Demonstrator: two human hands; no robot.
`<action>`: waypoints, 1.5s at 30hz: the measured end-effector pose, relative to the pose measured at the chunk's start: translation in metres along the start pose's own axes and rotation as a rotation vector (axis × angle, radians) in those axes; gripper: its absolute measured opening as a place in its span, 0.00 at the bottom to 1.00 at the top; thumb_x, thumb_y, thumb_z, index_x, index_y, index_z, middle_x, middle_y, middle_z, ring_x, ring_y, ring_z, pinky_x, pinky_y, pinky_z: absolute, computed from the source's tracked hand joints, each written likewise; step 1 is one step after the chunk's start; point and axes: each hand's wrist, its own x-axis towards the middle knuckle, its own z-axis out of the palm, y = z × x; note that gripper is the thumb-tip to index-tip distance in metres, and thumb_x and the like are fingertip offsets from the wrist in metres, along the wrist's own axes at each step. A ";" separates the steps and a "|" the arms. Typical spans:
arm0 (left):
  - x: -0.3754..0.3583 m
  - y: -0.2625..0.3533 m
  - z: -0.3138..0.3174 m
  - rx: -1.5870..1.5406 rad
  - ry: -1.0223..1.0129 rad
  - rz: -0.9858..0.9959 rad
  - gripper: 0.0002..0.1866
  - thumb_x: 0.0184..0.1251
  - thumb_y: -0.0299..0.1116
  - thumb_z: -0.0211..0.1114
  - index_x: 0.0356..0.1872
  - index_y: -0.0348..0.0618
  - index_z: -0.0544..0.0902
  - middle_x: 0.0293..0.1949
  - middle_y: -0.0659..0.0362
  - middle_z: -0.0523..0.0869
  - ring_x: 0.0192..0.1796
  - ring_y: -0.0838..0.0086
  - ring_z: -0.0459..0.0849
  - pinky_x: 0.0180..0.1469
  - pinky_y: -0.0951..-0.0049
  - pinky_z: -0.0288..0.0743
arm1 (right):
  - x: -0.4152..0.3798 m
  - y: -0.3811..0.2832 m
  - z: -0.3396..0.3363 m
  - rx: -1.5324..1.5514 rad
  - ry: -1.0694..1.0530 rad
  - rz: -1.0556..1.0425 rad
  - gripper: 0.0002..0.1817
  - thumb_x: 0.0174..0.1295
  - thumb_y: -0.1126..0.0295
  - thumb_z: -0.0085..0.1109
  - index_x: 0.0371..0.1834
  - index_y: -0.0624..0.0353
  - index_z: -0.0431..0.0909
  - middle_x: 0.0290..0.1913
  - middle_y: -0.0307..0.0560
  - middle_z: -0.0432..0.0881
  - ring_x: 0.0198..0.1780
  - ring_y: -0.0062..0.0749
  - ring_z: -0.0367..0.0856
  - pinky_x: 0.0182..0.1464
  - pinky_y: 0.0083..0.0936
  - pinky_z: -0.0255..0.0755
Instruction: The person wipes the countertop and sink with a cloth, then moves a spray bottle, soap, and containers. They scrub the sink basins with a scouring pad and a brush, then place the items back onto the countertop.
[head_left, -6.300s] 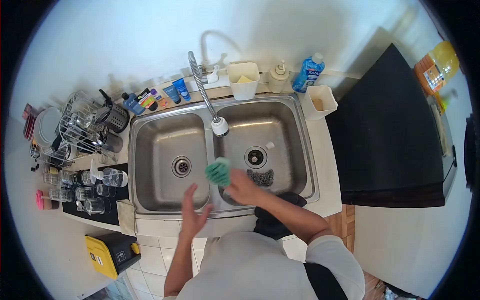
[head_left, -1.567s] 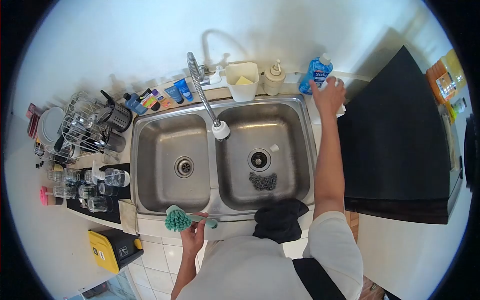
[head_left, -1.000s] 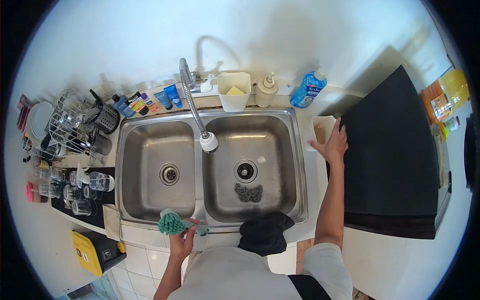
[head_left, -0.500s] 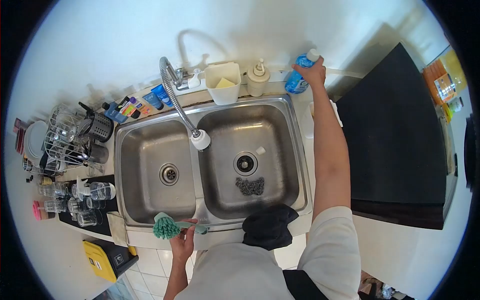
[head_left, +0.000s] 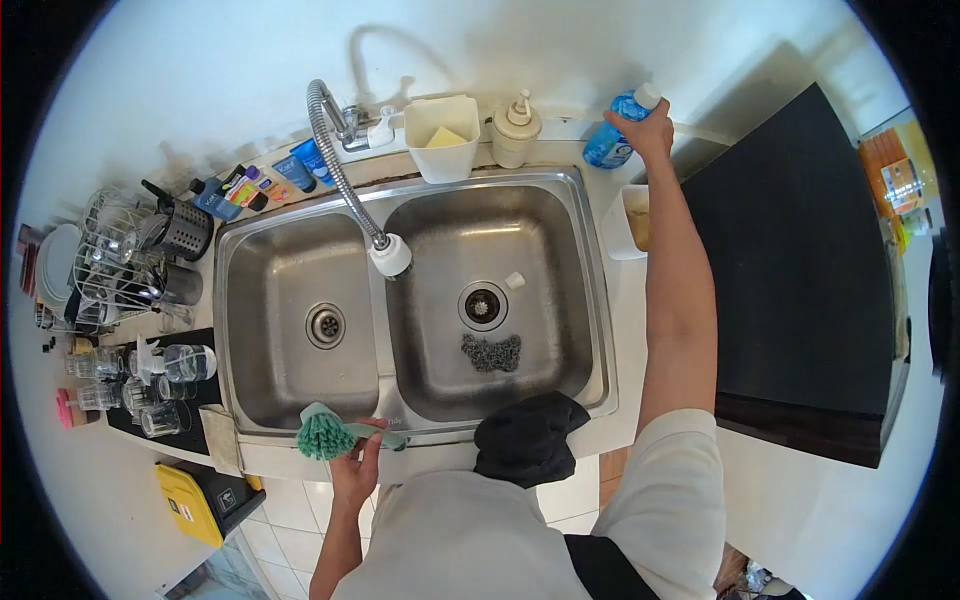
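My left hand (head_left: pixel 356 462) is closed round the handle of a green scrub brush (head_left: pixel 326 432), its bristles over the sink's front edge at the left. At the back right, my right hand (head_left: pixel 643 130) grips a blue bottle (head_left: pixel 610 146) with a white cap, near its top. The bottle stands a little tilted behind the corner of the double steel sink (head_left: pixel 597 300). Inside the right basin lie a dark metal chain-mail scrubber (head_left: pixel 491 353) and a small white piece (head_left: pixel 515 280) beside the drain.
A hose faucet (head_left: pixel 390 256) hangs over the divider. Behind the sink stand a white holder with a yellow sponge (head_left: pixel 446 138) and a beige soap dispenser (head_left: pixel 515 130). A white container (head_left: pixel 622 225) sits under my right forearm. Glasses and a dish rack (head_left: pixel 110 240) fill the left side.
The view has shifted slightly, moving the sink left and up. My right hand has moved the blue bottle a little to the right. The brush stays in my left hand.
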 end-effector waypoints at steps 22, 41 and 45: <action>-0.008 0.016 0.003 0.031 -0.017 0.019 0.08 0.72 0.22 0.61 0.49 0.36 0.81 0.49 0.56 0.86 0.48 0.74 0.84 0.49 0.74 0.77 | -0.001 -0.001 -0.002 0.016 -0.047 0.020 0.66 0.34 0.40 0.81 0.74 0.62 0.54 0.60 0.70 0.72 0.62 0.60 0.76 0.62 0.46 0.74; 0.040 0.070 0.056 0.189 -0.128 0.229 0.10 0.69 0.27 0.67 0.48 0.35 0.84 0.35 0.51 0.88 0.38 0.67 0.89 0.42 0.68 0.82 | -0.318 -0.155 -0.139 0.654 -0.888 -0.478 0.34 0.49 0.65 0.79 0.61 0.56 0.76 0.45 0.43 0.84 0.40 0.26 0.80 0.39 0.24 0.76; 0.049 0.076 0.068 0.384 -0.067 0.408 0.12 0.67 0.28 0.68 0.50 0.37 0.83 0.34 0.48 0.86 0.34 0.56 0.87 0.38 0.63 0.80 | -0.335 -0.160 -0.159 0.649 -0.821 -0.466 0.37 0.46 0.66 0.81 0.61 0.56 0.74 0.45 0.45 0.83 0.40 0.24 0.79 0.39 0.24 0.77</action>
